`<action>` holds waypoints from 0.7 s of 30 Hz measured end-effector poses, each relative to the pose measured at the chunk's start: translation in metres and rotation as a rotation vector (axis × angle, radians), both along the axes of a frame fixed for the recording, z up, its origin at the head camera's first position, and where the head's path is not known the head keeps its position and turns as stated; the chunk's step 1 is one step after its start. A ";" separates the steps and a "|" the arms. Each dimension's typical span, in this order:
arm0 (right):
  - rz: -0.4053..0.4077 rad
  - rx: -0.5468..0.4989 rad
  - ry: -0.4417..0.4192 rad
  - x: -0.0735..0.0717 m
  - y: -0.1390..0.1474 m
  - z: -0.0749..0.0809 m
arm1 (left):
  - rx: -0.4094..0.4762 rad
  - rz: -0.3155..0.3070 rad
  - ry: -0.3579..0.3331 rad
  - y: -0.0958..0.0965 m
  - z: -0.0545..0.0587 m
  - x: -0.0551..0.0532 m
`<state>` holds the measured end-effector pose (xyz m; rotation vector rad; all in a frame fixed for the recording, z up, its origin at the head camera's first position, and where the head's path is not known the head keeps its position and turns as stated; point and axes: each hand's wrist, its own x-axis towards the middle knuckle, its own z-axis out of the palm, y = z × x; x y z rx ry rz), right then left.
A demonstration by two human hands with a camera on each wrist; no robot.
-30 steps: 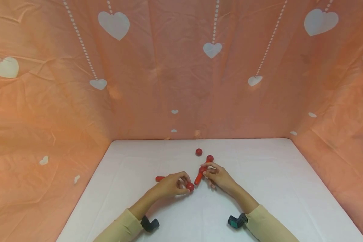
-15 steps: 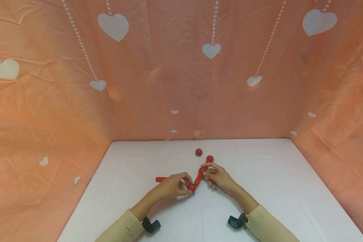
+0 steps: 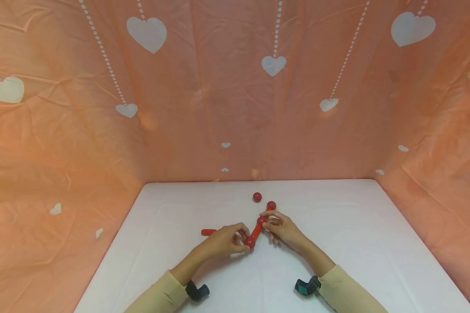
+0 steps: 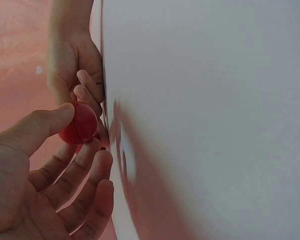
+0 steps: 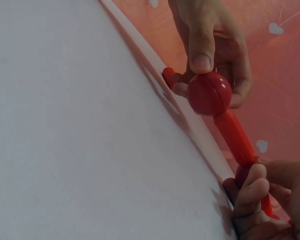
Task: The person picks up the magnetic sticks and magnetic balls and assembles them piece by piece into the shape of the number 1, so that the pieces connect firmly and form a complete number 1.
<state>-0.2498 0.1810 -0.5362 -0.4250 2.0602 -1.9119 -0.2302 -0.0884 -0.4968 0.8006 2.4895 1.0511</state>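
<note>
My left hand [image 3: 222, 241] pinches a glossy red ball [image 3: 250, 242] between thumb and fingertips. That ball, with a seam line across it, meets the near end of an orange-red rod [image 5: 235, 137] in the right wrist view. At the rod's far end my right hand [image 3: 289, 231] pinches a second red ball [image 3: 261, 221], partly covered by its fingers. From there another rod, mostly hidden by the right fingers, leads to a third red ball [image 3: 271, 205]. The joined pieces form a slanting chain.
A loose red ball [image 3: 257, 197] lies on the white table [image 3: 337, 217] beyond the chain. Another orange-red rod [image 3: 208, 232] lies behind the left hand, partly hidden by it. An orange cloth with white hearts [image 3: 235, 108] surrounds the table's back and sides.
My left hand has moved slightly right with its ball, closing the small gap to the rod's near end. My right hand has stayed in place on its ball.
</note>
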 end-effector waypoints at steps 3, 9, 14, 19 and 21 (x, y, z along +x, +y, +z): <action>-0.002 0.010 -0.001 0.000 0.000 0.000 | -0.002 0.000 0.003 0.000 0.000 0.000; -0.003 0.013 0.005 -0.001 0.000 -0.001 | -0.012 0.009 0.002 0.000 0.000 0.001; 0.002 -0.002 -0.009 0.000 0.000 0.001 | -0.007 0.014 0.005 0.000 -0.002 0.001; -0.001 -0.003 -0.010 0.001 0.000 0.002 | -0.005 0.018 -0.001 -0.001 -0.003 0.001; -0.006 0.006 -0.008 0.002 0.000 0.003 | -0.008 0.022 -0.007 -0.001 -0.002 0.002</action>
